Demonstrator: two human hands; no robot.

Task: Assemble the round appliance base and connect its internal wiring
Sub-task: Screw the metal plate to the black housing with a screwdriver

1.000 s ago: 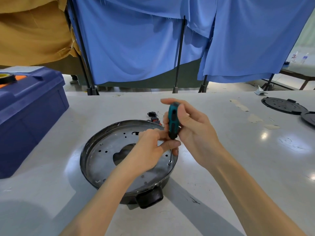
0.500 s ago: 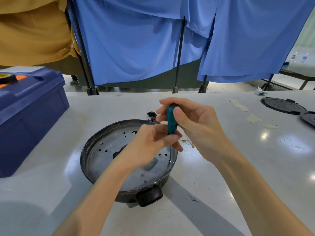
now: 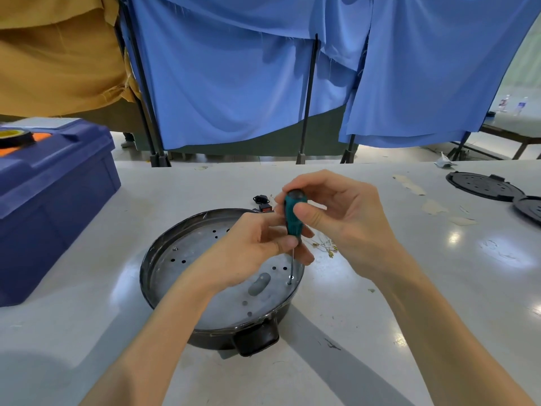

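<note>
Your screwdriver (image 3: 293,215) stands upright, tip on a screw (image 3: 289,277) at the right rim of the round base (image 3: 181,276).
The round base sits on the white table (image 3: 409,303) in front of you. Your right hand (image 3: 345,218) pinches the teal handle and your left hand (image 3: 248,247) curls round its lower end. Loose wires (image 3: 325,247) lie just beside the base, and a blue toolbox (image 3: 52,200) stands well apart on the left.

Both hands, right hand (image 3: 348,218) and left hand (image 3: 251,250), grip a teal screwdriver (image 3: 292,215) upright on the round base (image 3: 175,276).
</note>
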